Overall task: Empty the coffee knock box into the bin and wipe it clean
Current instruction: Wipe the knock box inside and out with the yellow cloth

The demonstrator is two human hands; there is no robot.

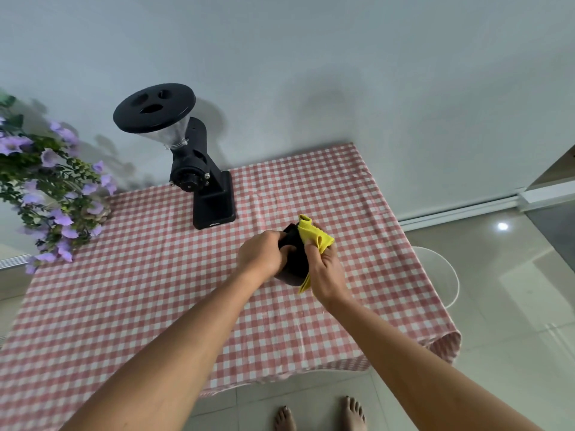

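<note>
The black knock box (294,262) is over the middle of the table, between both hands. My left hand (263,255) grips its left side, fingers curled over the rim. My right hand (325,273) holds a yellow cloth (314,236) against the box's right side; the cloth sticks out above the fingers and hangs below the palm. Most of the box is hidden by my hands, and its inside cannot be seen.
A pink checked tablecloth (155,290) covers the table. A black coffee grinder (199,169) stands at the back, purple flowers (53,188) at the back left. A white bin (441,275) stands on the tiled floor just past the table's right edge.
</note>
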